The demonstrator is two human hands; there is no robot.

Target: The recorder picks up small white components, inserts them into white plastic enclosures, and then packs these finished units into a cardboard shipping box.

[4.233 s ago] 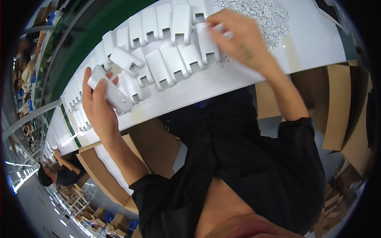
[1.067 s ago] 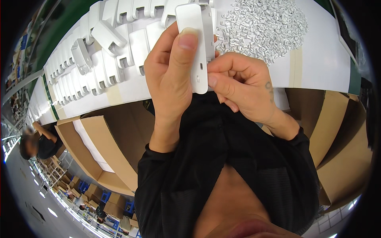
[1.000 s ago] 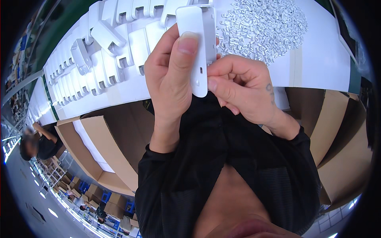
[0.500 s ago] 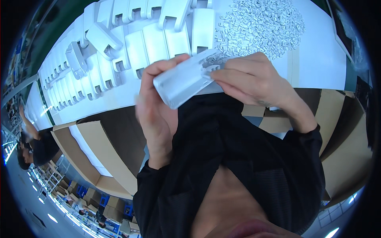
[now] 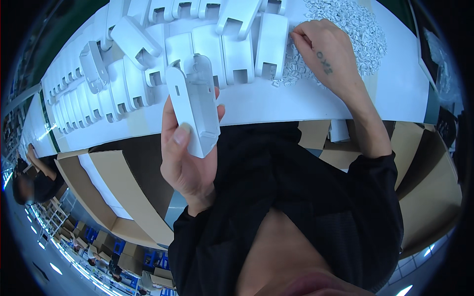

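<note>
My left hand [image 5: 186, 170] grips a white plastic housing [image 5: 191, 116] near the table's front edge. The housing stands roughly upright in my fingers, its hollow inside turned up to view, with a small slot in its side wall. Over to the right, my right hand [image 5: 330, 56] is at the left part of a heap of small white plastic clips [image 5: 370, 37]. Its fingers are bent and pressed together; what they hold, if anything, is hidden. Just left of those fingertips lies another white housing [image 5: 272, 42] with a square notch at its near end.
Rows of white housings [image 5: 113, 86] cover the left and middle of the white table [image 5: 316, 108]. Open cardboard boxes [image 5: 136, 182] stand below its front edge on both sides. Another person [image 5: 37, 180] is at the far left.
My right hand has left the housing and moved up and right to the clips. My left hand has shifted slightly left and turned the housing more upright, its hollow side now showing.
</note>
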